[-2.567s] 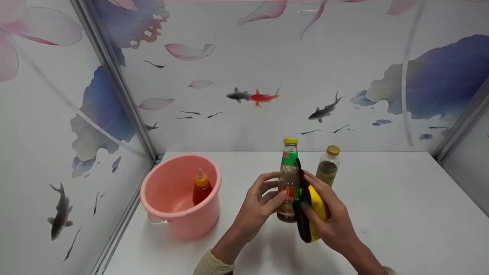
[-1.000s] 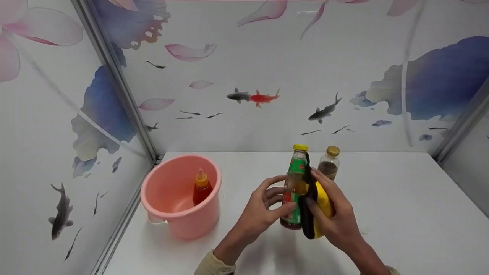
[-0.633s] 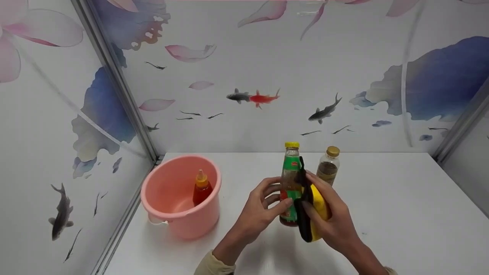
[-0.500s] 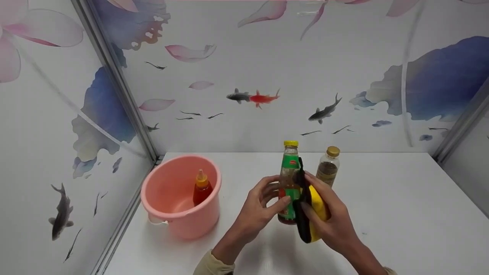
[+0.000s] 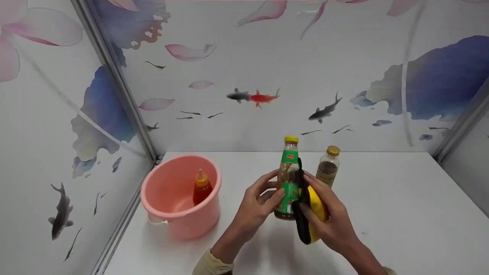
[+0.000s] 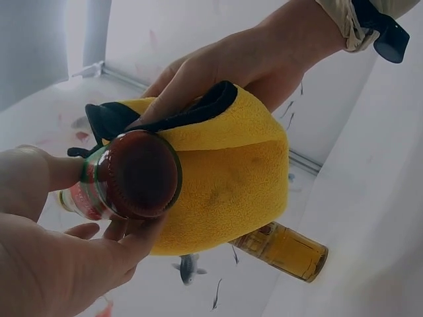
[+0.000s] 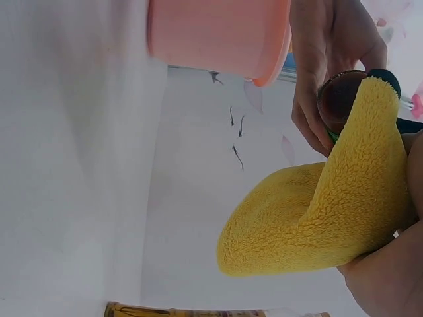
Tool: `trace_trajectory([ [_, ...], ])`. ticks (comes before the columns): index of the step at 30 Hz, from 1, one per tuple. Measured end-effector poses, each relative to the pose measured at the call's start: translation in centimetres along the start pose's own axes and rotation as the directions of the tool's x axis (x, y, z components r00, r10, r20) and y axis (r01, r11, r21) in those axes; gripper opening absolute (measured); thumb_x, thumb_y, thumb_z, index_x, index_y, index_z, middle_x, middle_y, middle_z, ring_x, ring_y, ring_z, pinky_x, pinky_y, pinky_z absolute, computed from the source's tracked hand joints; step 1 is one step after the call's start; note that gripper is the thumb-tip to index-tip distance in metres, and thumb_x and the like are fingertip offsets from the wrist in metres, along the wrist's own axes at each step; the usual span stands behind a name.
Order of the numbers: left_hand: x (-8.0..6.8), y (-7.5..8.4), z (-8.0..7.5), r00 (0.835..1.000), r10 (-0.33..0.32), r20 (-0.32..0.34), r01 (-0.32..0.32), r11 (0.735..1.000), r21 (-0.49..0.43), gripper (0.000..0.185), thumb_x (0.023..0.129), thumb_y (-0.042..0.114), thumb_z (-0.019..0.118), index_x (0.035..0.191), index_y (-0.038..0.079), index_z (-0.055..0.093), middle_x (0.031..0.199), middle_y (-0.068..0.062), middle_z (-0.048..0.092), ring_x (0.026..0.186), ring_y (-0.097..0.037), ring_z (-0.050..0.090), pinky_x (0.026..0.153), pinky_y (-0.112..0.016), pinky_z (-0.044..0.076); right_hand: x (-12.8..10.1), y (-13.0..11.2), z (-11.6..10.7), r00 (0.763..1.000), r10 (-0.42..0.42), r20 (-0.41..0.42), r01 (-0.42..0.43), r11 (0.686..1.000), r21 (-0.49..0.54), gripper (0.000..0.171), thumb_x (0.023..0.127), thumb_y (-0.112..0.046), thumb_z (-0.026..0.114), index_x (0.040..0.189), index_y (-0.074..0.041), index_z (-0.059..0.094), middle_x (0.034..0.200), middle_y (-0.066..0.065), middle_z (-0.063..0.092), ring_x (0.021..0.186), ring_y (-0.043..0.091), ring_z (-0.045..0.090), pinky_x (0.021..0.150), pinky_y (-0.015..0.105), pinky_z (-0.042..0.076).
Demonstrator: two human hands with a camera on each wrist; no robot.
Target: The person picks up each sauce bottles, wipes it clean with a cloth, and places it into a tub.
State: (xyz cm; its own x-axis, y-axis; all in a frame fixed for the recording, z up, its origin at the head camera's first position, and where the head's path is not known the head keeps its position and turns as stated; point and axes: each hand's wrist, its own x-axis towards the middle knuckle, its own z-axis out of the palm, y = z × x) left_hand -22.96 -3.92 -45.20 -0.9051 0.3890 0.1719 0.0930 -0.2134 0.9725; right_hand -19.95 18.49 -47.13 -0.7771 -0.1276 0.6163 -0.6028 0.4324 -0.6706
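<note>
A glass sauce bottle [image 5: 289, 172] with a green label and yellow cap is held upright just above the white table [image 5: 401, 214]. My left hand [image 5: 263, 198] grips its lower body between thumb and fingers. My right hand [image 5: 326, 200] holds a yellow cloth with a black edge [image 5: 314, 210] and presses it against the bottle's right side. In the left wrist view the bottle's dark base [image 6: 135, 175] faces the camera with the cloth [image 6: 225, 191] wrapped beside it. The right wrist view shows the folded cloth [image 7: 330, 224] against the bottle [image 7: 340, 99].
A small bottle with a gold cap [image 5: 328, 166] stands just behind my right hand. A pink bucket [image 5: 179, 225] sits at the left near the wall, with a red squeeze bottle [image 5: 201, 188] inside it. Patterned walls close in the table's back and sides.
The sauce bottle went from tilted right to upright, rose slightly, and its label has turned. Both hands keep their hold in about the same place.
</note>
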Motion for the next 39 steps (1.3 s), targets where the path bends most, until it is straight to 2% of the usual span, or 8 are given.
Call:
trace_trajectory([
  [6,-0.1,0.2,-0.1,1.0,-0.001,0.01,0.001,0.998,-0.057,0.052,0.109,0.029,0.067,0.159,0.023,0.051,0.149,-0.014,0.06,0.133,-0.029,0.067,0.103,-0.047,0.063,-0.2,0.1,-0.1,0.999,-0.016,0.036,0.016,1.0,0.005,0.08,0.095,0.003,0.079,0.164,-0.022,0.047,0.17,0.003,0.047,0.149,0.003,0.049,0.116,0.013,0.043],
  [11,-0.1,0.3,-0.2,0.999,-0.008,0.049,0.012,0.997,-0.073,0.052,0.11,0.027,0.066,0.159,0.019,0.051,0.148,-0.016,0.061,0.131,-0.03,0.068,0.101,-0.048,0.064,-0.2,0.2,-0.2,0.999,-0.023,0.042,0.023,1.0,0.002,0.079,0.096,0.003,0.078,0.164,-0.02,0.047,0.171,0.004,0.045,0.15,0.002,0.048,0.117,0.013,0.043],
  [15,0.0,0.4,-0.1,0.998,-0.015,0.061,0.017,0.999,-0.036,0.051,0.108,0.028,0.068,0.156,0.021,0.053,0.146,-0.014,0.064,0.13,-0.029,0.069,0.101,-0.047,0.064,-0.2,0.2,-0.3,0.999,-0.015,0.033,0.015,1.0,0.013,0.08,0.095,0.006,0.077,0.164,-0.02,0.047,0.17,0.004,0.045,0.149,0.003,0.049,0.116,0.014,0.044],
  [24,0.1,0.1,0.2,0.995,-0.044,0.088,0.043,0.999,0.005,0.054,0.104,0.027,0.075,0.153,0.023,0.054,0.148,-0.007,0.065,0.134,-0.027,0.068,0.113,-0.046,0.057,-0.1,0.3,-0.4,1.0,0.0,0.031,0.0,1.0,0.01,0.08,0.096,0.005,0.077,0.165,-0.021,0.046,0.171,0.001,0.044,0.15,0.006,0.049,0.117,0.015,0.045],
  [30,0.2,-0.1,0.1,0.989,-0.068,0.135,0.063,0.997,0.038,0.055,0.102,0.026,0.077,0.152,0.024,0.054,0.15,-0.005,0.061,0.138,-0.025,0.062,0.121,-0.047,0.05,0.1,0.5,-0.6,1.0,-0.019,0.011,0.019,1.0,-0.023,0.079,0.096,0.005,0.077,0.165,-0.021,0.046,0.171,0.003,0.045,0.15,0.003,0.049,0.116,0.014,0.044],
  [39,0.0,-0.3,0.2,0.979,-0.061,0.192,0.042,0.994,0.104,0.053,0.103,0.029,0.076,0.152,0.031,0.056,0.146,-0.001,0.063,0.135,-0.021,0.063,0.119,-0.043,0.052,0.2,0.2,-1.1,1.0,-0.01,-0.013,0.01,1.0,-0.022,0.077,0.098,0.007,0.073,0.165,-0.021,0.046,0.172,0.002,0.043,0.149,0.002,0.049,0.116,0.013,0.044],
])
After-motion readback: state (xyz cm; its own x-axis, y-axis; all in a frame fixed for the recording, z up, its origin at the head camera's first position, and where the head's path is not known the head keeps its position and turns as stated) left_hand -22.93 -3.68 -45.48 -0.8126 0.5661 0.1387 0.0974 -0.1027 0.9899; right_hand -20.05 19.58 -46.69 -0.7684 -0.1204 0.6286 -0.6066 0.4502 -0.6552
